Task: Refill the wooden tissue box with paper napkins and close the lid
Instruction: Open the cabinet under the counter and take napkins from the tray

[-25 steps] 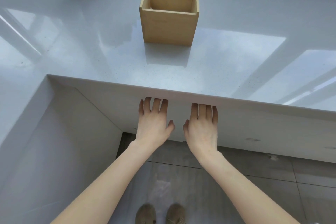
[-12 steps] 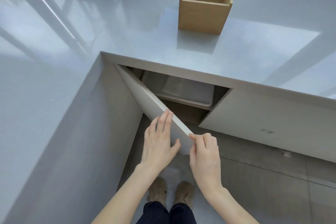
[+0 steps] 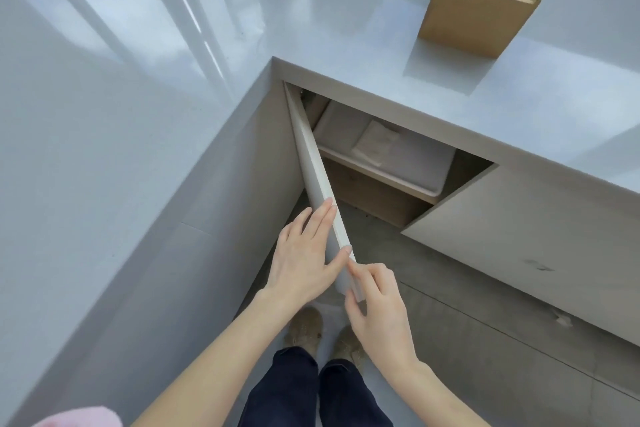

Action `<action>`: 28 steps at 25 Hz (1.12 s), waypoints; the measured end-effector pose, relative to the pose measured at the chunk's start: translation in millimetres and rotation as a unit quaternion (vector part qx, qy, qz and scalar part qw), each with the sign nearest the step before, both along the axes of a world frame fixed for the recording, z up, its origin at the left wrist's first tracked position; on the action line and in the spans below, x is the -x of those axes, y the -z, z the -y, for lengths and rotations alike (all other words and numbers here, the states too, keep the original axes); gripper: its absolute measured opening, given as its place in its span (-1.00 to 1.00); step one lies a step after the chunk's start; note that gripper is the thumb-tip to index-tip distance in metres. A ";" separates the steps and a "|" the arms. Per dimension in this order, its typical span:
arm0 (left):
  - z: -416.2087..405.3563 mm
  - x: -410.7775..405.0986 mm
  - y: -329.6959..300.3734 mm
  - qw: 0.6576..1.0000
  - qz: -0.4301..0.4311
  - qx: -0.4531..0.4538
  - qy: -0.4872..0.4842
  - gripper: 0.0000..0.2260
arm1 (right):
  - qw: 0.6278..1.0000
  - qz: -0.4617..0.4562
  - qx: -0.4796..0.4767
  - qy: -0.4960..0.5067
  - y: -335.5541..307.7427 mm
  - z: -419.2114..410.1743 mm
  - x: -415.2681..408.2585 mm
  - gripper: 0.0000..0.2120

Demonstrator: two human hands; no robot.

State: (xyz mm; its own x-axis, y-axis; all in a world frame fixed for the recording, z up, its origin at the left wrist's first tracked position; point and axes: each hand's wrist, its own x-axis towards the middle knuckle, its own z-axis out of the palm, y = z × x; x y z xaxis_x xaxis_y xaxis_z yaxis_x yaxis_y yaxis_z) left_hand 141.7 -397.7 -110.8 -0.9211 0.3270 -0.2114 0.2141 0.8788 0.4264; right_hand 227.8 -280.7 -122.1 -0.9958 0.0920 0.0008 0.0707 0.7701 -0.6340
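One desk (image 3: 145,87): grey, glossy, L-shaped, with window light reflected across its top.

Two cupboard doors. The left door (image 3: 320,184) is swung wide and we see it edge-on; the right door (image 3: 519,232) stands partly open.

One pale tray (image 3: 415,163) on the shelf inside the open cupboard, under the desk's edge.

One wooden tissue box (image 3: 474,7): plain light wood, square-walled, open at the top, its inside showing bare boards. It stands on the desk at the upper right, set back from the edge and well apart from our hands. We cannot see its lid.

One stack of paper napkins (image 3: 375,146): white, folded flat, lying in the tray.

Two hands. Our left hand (image 3: 304,263) lies flat on the left door's outer face, fingers (image 3: 318,218) straight and together, thumb on the door's edge. Our right hand (image 3: 381,308) clamps the same door's lower edge between thumb and curled fingers.

Two brown shoes (image 3: 304,329) on the grey tiled floor (image 3: 485,340), below dark trousers (image 3: 311,392).
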 end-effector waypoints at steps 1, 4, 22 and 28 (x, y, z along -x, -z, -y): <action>4.9 -2.6 -0.5 1.000 0.001 0.003 -0.003 -0.42 | 1.000 0.006 -0.003 -0.023 1.1 4.1 -3.6 -0.53; 22.1 -6.9 -2.2 0.998 0.034 -0.054 -0.015 -0.43 | 0.996 0.026 -0.010 -0.083 2.2 17.3 -7.9 -0.45; 93.4 -14.4 -11.7 0.907 0.120 -0.258 -0.311 -0.70 | 0.966 -0.057 -0.051 -0.246 -7.0 80.7 26.0 -0.50; 83.8 -24.0 -14.1 0.963 0.071 -0.135 -0.223 -0.65 | 0.964 -0.024 -0.054 -0.258 -4.8 66.1 34.8 -0.51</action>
